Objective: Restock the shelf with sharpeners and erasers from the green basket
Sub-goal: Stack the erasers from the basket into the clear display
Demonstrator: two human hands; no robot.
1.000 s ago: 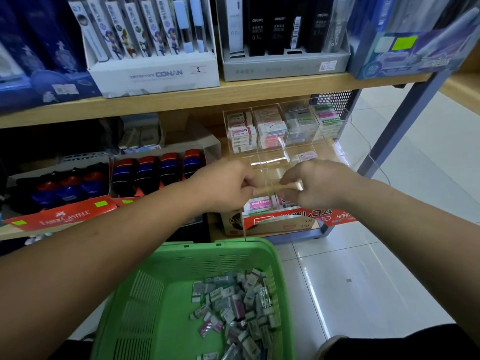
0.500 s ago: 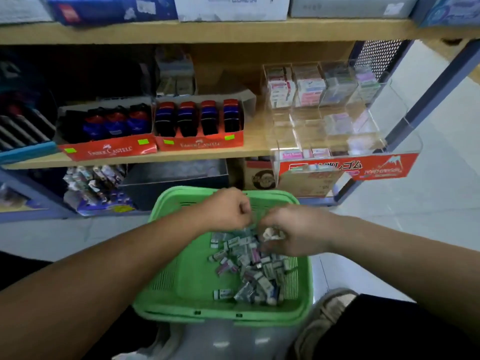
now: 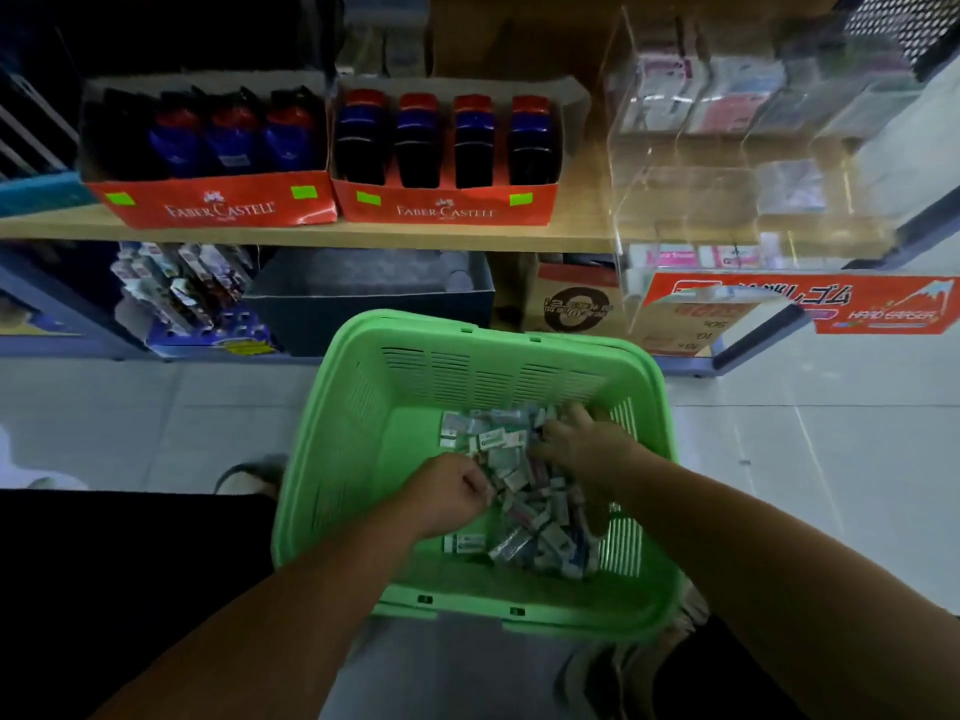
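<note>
Pale floor tiles point(image 3: 156, 423) spread to either side of the green basket point(image 3: 332, 459), which sits close in front of me in dim light. Beyond its far rim a wooden shelf point(image 3: 467, 233) carries two red sharpener trays point(image 3: 447, 210). Beyond its far right corner stands a clear acrylic display point(image 3: 727, 174) with small packets inside.

The erasers point(image 3: 524, 517) lie as a loose heap on the right half of the basket's floor. They point every way, so I have no single long axis to line up on. My right hand point(image 3: 587, 449) rests on top of the heap near the basket's right wall, fingers spread over the packets and gripping nothing I can see. My left hand point(image 3: 449, 493) is at the heap's left edge, toward the basket's middle, with its fingers curled under. Whether it pinches an eraser I cannot tell.

I judge the right hand better placed to scoop: the heap lies directly beneath it, and the display stands on that same side of the basket.
</note>
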